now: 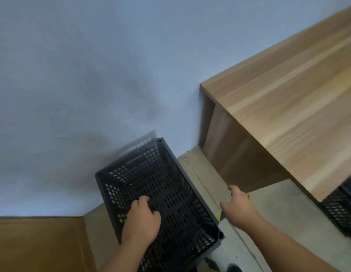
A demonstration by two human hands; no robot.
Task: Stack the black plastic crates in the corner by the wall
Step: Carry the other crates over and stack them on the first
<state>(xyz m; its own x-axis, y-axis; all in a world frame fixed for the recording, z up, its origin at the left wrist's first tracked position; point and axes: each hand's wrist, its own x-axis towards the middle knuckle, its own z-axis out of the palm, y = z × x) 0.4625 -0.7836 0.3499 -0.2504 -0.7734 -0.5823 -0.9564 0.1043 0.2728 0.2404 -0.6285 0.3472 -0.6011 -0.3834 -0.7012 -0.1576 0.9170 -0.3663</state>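
Left hand (141, 220): palm down over the open top of the black crate (160, 193), fingers curled loosely, knuckles up; forearm enters from the bottom edge. Whether the fingers grip the crate's near-left rim or only hover above it cannot be told.

Right hand (238, 208): released, fingers spread and slightly bent, holding nothing, just right of the crate's right rim and above the concrete floor (268, 213); forearm runs in from the lower right.

Crate: perforated, upright, on the floor, its far end against or just beside the pale blue wall (92, 75). A brown cardboard box (37, 244) sits to its left.

Wooden surface (288, 99) at right, abutting the wall; a second black crate (343, 209) shows partly beneath it.
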